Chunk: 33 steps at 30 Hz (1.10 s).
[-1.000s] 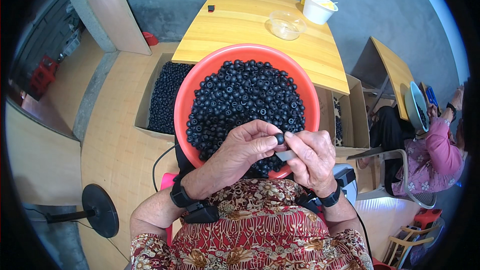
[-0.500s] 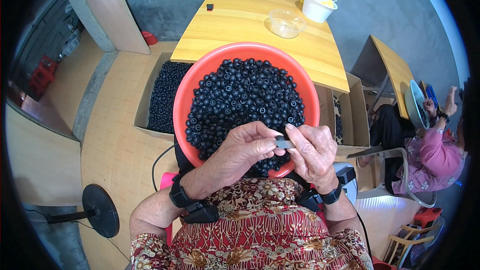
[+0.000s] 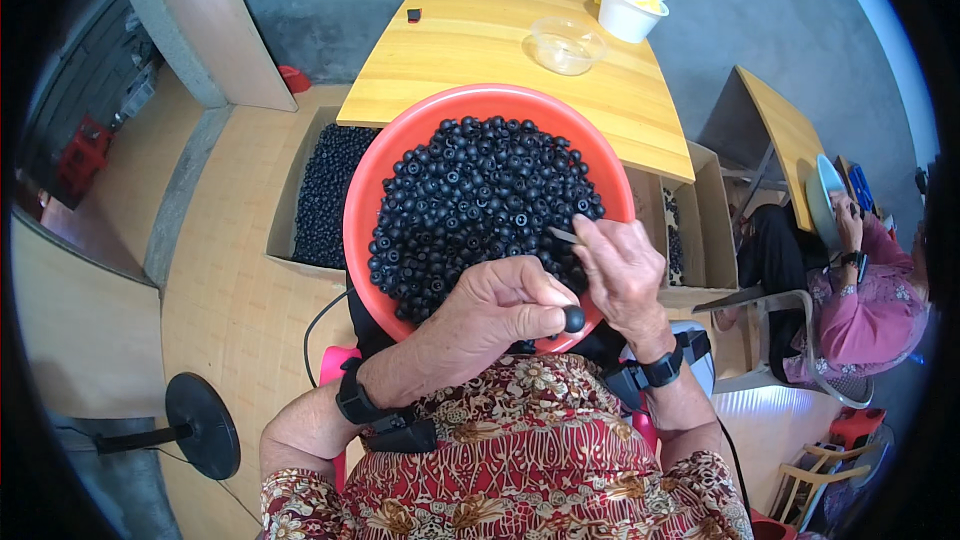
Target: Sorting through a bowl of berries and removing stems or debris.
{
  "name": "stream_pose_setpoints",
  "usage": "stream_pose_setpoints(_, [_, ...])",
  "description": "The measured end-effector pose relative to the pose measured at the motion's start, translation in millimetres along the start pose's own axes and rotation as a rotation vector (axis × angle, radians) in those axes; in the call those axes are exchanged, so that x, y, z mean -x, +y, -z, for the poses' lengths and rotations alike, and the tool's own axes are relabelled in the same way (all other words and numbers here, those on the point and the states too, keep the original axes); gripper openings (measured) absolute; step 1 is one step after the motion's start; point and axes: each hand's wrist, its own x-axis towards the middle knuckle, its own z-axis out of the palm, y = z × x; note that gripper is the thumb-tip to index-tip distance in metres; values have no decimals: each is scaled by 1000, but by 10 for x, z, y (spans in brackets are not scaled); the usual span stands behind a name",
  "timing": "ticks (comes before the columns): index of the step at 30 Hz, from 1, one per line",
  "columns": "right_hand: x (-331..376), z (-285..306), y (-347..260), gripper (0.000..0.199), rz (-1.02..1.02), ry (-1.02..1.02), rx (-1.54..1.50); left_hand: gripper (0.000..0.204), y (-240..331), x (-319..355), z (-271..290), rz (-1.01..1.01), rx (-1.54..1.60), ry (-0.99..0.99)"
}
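A wide red basin [image 3: 362,202] in front of me is filled with small round black pieces [image 3: 480,180], many with a ring-shaped opening. Over its near part, my left hand [image 3: 490,305] pinches one smooth black ball-shaped piece [image 3: 574,319] between thumb and fingers. Just to the right and farther from me, my right hand [image 3: 622,270] is closed on a thin, flat grey blade [image 3: 563,235], its tip pointing left over the pieces. Blade and ball are apart. The part of the blade inside my fingers is hidden.
Behind the basin stands a yellow wooden table [image 3: 470,40] with a clear bowl [image 3: 566,48] and a white tub [image 3: 630,10]. Cardboard boxes [image 3: 290,195] [image 3: 712,230] flank the basin. At right, a person in pink [image 3: 870,310] sits by a pale blue basin [image 3: 825,202].
My hands have come apart. The left has moved slightly toward me with the ball-shaped piece, and the right has drawn the blade up and away. The person at right has lowered a raised hand.
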Motion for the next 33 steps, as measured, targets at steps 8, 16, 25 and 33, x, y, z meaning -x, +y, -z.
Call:
stream_pose_setpoints(8, [-3,147,-189,30,-142,189,-260,8,32,-35,81,20,135,121])
stream_pose_setpoints(16, [-19,178,-354,51,4,135,-267,8,-70,-54,129,14,156,121])
stream_pose_setpoints(25, [19,162,-365,49,156,141,-120,8,-68,-65,114,35,161,139])
stream_pose_setpoints(33, [8,120,-345,47,102,122,-247,7,-63,-39,108,6,163,167])
